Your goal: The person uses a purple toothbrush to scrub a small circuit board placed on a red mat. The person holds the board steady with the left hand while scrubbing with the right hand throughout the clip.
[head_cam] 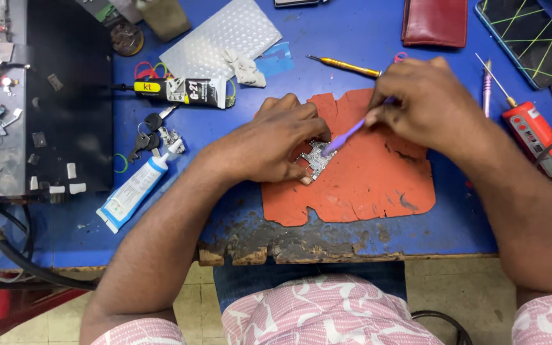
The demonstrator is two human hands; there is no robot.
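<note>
My left hand (269,144) presses a small silvery circuit board (316,157) down onto a worn orange mat (365,176) on the blue table. My right hand (426,99) grips a purple brush-like tool (346,136); its tip touches the board's upper right edge. Most of the tool's handle is hidden inside my fist.
A black glue tube (183,91), a white and blue tube (132,191), keys (151,131) and a bubble-textured sheet (222,35) lie to the left. A yellow screwdriver (346,65), a red wallet (434,22), a phone (528,38) and a red tool (538,137) lie behind and right. The table's front edge (327,252) is chipped.
</note>
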